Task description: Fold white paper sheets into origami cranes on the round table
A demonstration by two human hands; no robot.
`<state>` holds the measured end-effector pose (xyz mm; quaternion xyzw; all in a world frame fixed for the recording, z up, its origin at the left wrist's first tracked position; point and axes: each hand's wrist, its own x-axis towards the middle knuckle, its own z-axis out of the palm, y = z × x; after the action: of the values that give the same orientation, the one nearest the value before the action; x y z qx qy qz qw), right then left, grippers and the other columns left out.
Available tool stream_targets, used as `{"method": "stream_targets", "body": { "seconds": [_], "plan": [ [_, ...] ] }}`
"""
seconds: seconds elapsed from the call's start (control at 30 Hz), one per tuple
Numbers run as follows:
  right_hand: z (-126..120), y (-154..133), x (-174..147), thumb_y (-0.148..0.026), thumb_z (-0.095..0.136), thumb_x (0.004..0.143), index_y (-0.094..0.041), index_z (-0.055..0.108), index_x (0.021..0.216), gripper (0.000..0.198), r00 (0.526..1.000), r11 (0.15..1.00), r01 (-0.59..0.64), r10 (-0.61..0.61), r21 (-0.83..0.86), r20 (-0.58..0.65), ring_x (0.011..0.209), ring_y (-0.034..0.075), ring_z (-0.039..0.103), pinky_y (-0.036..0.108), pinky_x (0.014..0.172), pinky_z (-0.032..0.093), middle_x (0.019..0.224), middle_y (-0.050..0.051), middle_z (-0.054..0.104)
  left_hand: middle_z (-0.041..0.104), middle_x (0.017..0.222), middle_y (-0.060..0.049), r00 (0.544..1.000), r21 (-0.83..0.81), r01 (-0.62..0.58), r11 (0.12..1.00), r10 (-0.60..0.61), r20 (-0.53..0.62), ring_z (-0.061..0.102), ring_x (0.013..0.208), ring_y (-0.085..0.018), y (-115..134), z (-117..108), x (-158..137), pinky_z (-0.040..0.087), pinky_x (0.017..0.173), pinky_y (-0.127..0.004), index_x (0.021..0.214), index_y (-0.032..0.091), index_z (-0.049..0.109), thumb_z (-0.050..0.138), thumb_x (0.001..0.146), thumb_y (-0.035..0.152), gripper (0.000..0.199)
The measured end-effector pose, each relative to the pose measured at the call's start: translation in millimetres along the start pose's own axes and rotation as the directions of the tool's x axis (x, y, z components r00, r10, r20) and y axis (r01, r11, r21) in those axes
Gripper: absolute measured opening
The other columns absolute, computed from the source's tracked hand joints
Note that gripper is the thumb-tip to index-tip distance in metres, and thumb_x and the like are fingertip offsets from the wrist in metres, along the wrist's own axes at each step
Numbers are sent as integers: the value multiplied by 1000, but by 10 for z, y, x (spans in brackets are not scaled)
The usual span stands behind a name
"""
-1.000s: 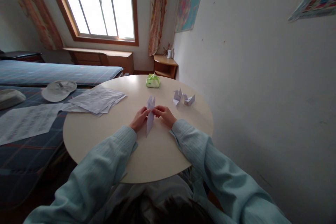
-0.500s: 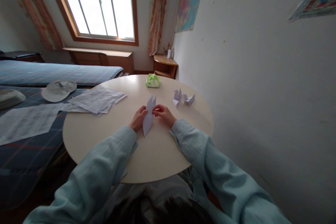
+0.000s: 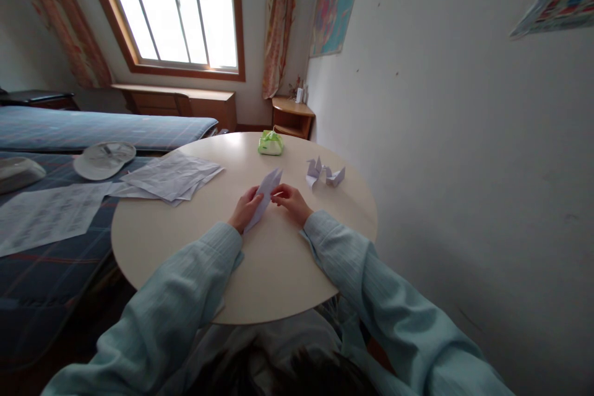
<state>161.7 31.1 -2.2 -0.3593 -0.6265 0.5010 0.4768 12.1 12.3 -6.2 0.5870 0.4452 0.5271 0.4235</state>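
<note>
A narrow piece of folded white paper point(image 3: 266, 189) is tilted above the round table point(image 3: 278, 278), its split, pointed end facing away from me. My left hand point(image 3: 247, 209) grips it along the left side, thumb on top. My right hand point(image 3: 292, 203) is closed at the paper's right edge, fingertips drawn together against it; the exact contact is too small to see clearly. Two folded paper birds, a left one point(image 3: 314, 173) and a right one point(image 3: 335, 177), sit close together beyond my right hand.
Loose paper sheets point(image 3: 171, 174) overlap the table's left edge. A green tissue pack point(image 3: 270, 143) lies at the far side. To the left, a white cap point(image 3: 104, 161) and a printed sheet point(image 3: 51, 213) rest on a plaid bed point(image 3: 28, 278). A wall point(image 3: 455, 154) rises at right.
The folded paper has turned clockwise in my left hand, its split end swinging right and its lower tip moving left. My right hand stays almost in place at its edge.
</note>
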Motion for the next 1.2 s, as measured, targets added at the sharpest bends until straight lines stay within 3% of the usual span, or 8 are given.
{"method": "stream_targets", "body": {
  "seconds": [0.17,0.43,0.73,0.9,1.2],
  "plan": [
    [-11,7,16,-26,65,54,-15,52,69,23,999,1000,5,-5,-1,-33,58,8,51,23,54,41,67,-3,55,63,95,-5,1000,-83,16,996,-15,16,55,84,-18,39,17,-26,41,70,-26,102,14,59,57,65,35,43],
    [-7,1,1,-30,65,54,-16,47,70,28,998,1000,0,0,9,-69,59,8,53,24,55,44,72,-3,51,65,82,-5,992,-187,113,976,-101,76,53,66,-14,79,58,-60,38,56,-22,105,12,59,59,63,43,53],
    [-6,-15,-8,-30,64,55,-17,46,72,28,998,1000,2,-1,24,-59,56,7,52,23,51,43,72,-3,51,62,69,-2,990,-162,120,979,-107,86,50,57,-12,61,58,-52,36,51,-22,85,13,64,49,68,40,35],
    [-11,-15,-8,-32,64,57,-17,46,70,27,998,1000,0,1,19,-61,55,7,51,22,50,42,68,-3,51,63,71,-1,991,-155,91,984,-75,108,53,61,-12,43,57,-51,39,56,-22,88,14,63,51,64,28,30],
    [-9,-4,5,-32,63,56,-17,45,69,27,998,1000,14,-13,19,-62,51,7,49,22,49,40,64,-5,49,62,90,-7,990,-198,18,980,10,138,59,72,-15,-1,39,-26,44,64,-25,122,18,40,65,59,29,69]
  ]
}}
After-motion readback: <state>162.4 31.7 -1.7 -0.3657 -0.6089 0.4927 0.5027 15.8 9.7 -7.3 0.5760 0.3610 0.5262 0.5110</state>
